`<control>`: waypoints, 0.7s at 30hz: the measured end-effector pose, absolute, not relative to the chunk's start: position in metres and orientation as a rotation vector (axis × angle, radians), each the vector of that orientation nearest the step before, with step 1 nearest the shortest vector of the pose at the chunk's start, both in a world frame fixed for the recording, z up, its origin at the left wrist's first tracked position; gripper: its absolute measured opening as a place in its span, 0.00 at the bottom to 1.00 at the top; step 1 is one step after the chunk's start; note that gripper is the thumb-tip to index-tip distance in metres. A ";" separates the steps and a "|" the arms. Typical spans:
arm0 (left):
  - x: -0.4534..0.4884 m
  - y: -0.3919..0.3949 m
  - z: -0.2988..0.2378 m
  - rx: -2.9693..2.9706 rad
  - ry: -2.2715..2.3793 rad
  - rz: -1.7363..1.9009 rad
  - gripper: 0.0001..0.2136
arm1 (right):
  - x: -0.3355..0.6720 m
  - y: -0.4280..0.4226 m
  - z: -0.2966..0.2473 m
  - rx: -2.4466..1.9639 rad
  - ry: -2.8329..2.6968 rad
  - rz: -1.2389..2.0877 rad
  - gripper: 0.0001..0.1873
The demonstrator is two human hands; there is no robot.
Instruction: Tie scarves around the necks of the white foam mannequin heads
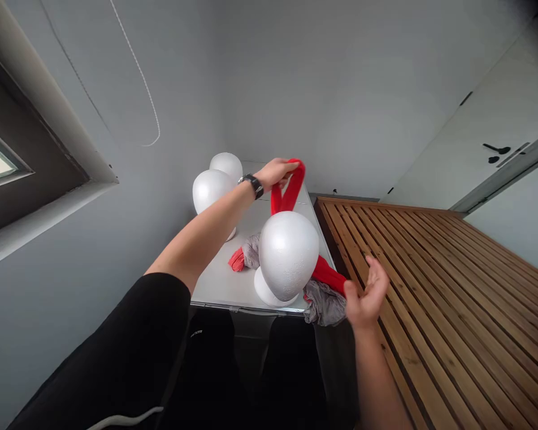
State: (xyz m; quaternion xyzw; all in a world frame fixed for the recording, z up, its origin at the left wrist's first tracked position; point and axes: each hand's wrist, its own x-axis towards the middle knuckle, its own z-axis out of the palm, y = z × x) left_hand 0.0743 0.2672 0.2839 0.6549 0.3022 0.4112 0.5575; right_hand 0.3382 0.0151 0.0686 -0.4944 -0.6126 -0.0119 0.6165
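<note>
My left hand point(275, 173), with a dark watch on the wrist, pinches a red cloth strip point(291, 194) and lifts it in a fold behind the nearest white foam head point(289, 254). That head stands upright on its round base near the front edge of the table. More red cloth point(329, 275) shows at the head's right, lying over a crumpled grey cloth point(326, 304); whether it joins the lifted strip is hidden. My right hand point(367, 295) is open beside the end of that red cloth, fingers apart; I cannot tell whether its thumb touches it.
Two more white foam heads point(210, 190) stand at the table's left rear. A grey and coral cloth bundle point(246, 254) lies left of the near head on the white table point(219, 280). Wooden slats point(430, 286) run along the right; a white door point(488, 125) is beyond.
</note>
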 end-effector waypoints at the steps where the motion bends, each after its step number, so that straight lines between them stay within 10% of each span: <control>1: 0.089 0.268 0.301 1.651 0.676 0.918 0.15 | 0.349 0.032 0.085 -1.107 -1.380 -0.022 0.44; 7: 0.208 0.274 0.390 2.200 0.835 0.574 0.21 | 0.362 0.152 0.214 -0.930 -1.435 0.272 0.56; 17: 0.215 0.334 0.492 2.364 0.950 1.009 0.11 | 0.370 0.166 0.281 -0.818 -1.422 0.883 0.23; 21: 0.128 0.312 0.487 2.231 1.126 0.862 0.30 | 0.388 0.153 0.314 -0.803 -1.480 0.826 0.22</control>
